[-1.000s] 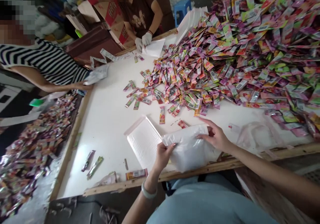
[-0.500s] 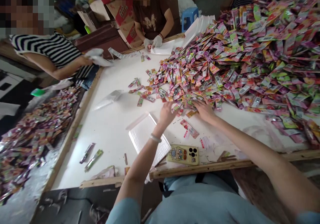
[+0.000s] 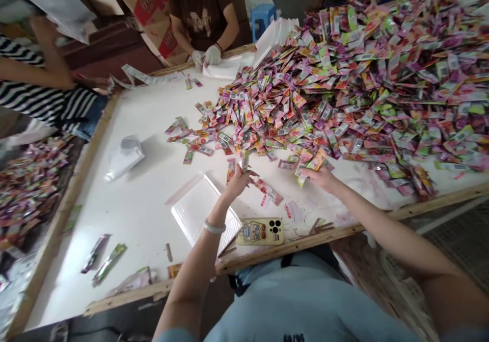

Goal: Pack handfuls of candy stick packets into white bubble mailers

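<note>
My left hand (image 3: 237,183) is closed on a few small coloured sachets (image 3: 244,159), which stick up past the fingers. Several pink, yellow and green packets (image 3: 314,159) fan out from my right hand (image 3: 324,178), pinched between thumb and fingers. Just beyond both hands lies the near edge of a big heap of such sachets (image 3: 290,107). Below my left hand a white padded mailer (image 3: 198,207) rests on the white tabletop. A loose pink sachet (image 3: 269,191) lies between my hands.
A yellow-cased phone (image 3: 260,231) lies by the wooden table edge (image 3: 290,247). A crumpled clear bag (image 3: 125,157) and two stick packets (image 3: 109,264) are on the left. Across the table, a co-worker's gloved hands (image 3: 206,57) handle white packaging. Another person in stripes (image 3: 34,82) stands left.
Both hands have drawn back from the heap's edge and moved apart, each now holding sachets. The striped co-worker has raised a plastic bag. The view has shifted to the right.
</note>
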`<state>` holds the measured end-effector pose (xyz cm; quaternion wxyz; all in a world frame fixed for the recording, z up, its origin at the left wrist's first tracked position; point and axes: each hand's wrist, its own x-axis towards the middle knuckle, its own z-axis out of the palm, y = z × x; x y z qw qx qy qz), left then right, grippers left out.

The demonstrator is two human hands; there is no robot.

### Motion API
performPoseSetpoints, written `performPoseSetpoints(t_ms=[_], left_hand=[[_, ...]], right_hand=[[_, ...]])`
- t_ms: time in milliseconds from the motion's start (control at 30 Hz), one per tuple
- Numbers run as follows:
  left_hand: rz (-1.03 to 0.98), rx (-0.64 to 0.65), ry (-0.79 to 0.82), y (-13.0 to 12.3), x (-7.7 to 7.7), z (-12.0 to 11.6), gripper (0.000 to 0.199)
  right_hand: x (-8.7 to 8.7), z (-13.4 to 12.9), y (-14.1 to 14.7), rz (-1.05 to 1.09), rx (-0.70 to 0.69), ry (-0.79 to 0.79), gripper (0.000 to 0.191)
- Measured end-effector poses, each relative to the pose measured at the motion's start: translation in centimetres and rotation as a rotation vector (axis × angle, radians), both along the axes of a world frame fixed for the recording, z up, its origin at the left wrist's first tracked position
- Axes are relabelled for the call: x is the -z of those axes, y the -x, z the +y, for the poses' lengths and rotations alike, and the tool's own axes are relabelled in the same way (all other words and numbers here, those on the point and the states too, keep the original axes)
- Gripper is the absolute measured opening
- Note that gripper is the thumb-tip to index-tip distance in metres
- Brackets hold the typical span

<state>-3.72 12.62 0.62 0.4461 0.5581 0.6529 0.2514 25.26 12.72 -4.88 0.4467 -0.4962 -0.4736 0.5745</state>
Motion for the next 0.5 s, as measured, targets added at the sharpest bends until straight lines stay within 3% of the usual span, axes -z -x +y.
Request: performPoseSetpoints(t_ms=[133, 333, 500], left_hand=[[-0.571, -0.068, 0.054, -0.9, 1.0, -4.7, 0.031], [-0.601, -0.120, 0.010, -2.5, 1.9, -8.3, 0.024], [-0.626, -0.006, 0.011, -3.2, 1.7, -8.3, 0.026]], right_hand=[[1.8, -0.8, 0.5, -0.011, 0.004, -0.017, 0.053], [2.2, -1.3, 0.1, -0.046, -0.025, -0.116, 0.042], [-0.1, -1.9, 1.4, 0.011, -0.013, -0.075, 0.039]])
